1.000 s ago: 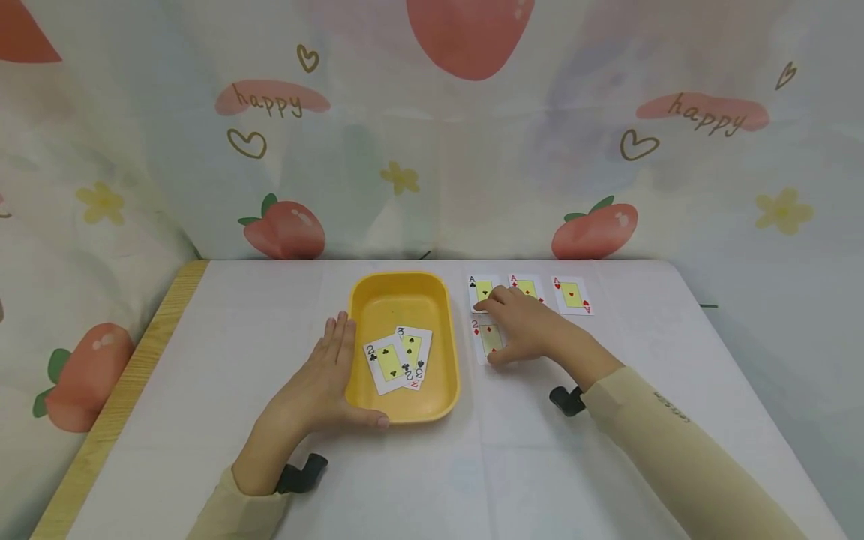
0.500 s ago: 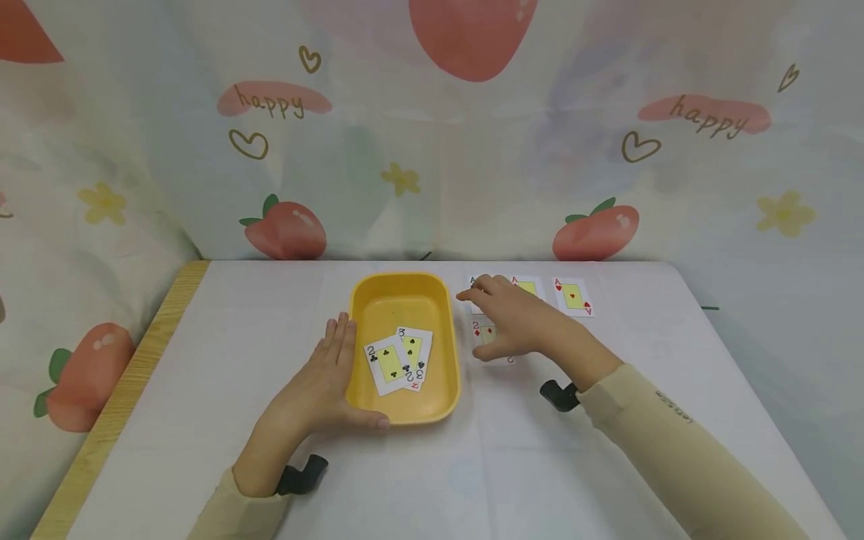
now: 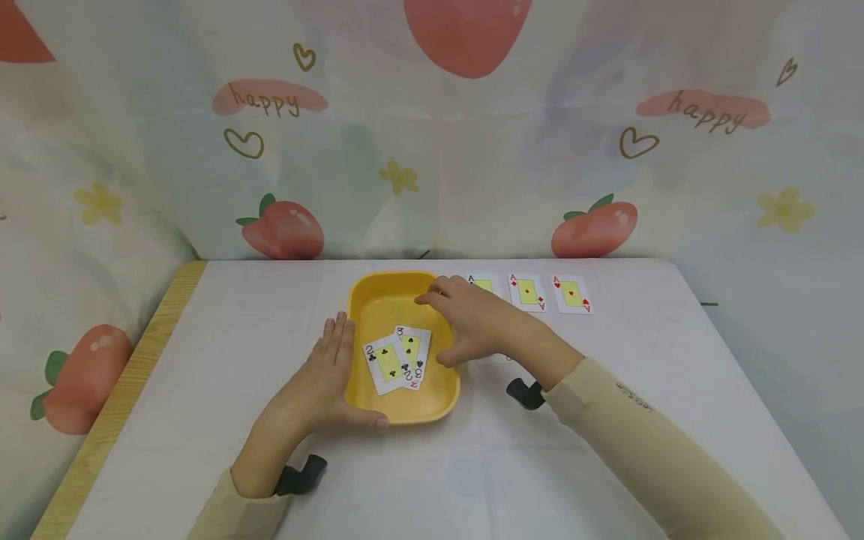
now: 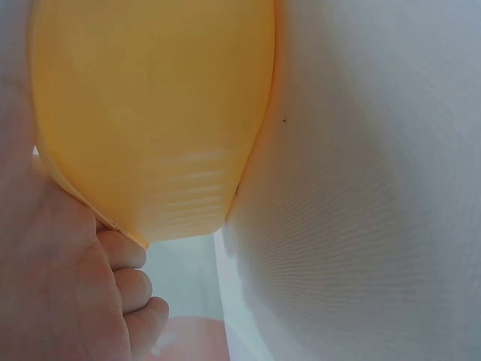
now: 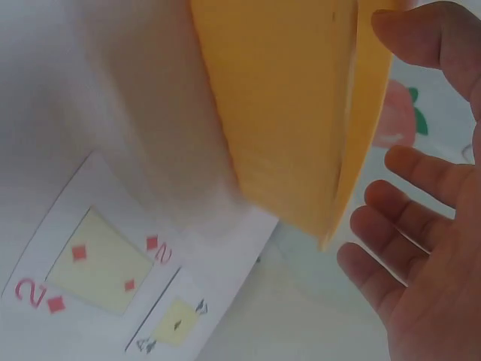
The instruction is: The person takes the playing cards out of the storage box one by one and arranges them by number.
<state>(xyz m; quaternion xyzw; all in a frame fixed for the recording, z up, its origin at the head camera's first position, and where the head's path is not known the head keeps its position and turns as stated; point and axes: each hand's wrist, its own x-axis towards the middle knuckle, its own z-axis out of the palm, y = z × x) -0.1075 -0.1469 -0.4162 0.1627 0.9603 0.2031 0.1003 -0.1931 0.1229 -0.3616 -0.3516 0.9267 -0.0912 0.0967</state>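
Cards [image 3: 386,366] just left of the right hand [image 3: 475,319]
They lie in the tray [image 3: 388,409], mid-frame, its long axis running up-frame; right hand loosely spread, holding nothing; left hand [image 3: 316,386] spread against the tray's left side.

Left arm [image 3: 259,465] ran in from the near edge, a bit left of middle, beige sleeve [image 3: 239,517] stopping around the wrist. The left hand [image 3: 317,382] was pretty flat, fingers [image 3: 337,341] mostly straight and close together pointing far, thumb [image 3: 364,418] stuck out to the right. Right arm [image 3: 560,356] slanted in from the near right, and the right hand [image 3: 475,322] had relaxed, slightly bent fingers [image 5: 432,173] aimed left, thumb [image 5: 413,34] spread well apart from them.
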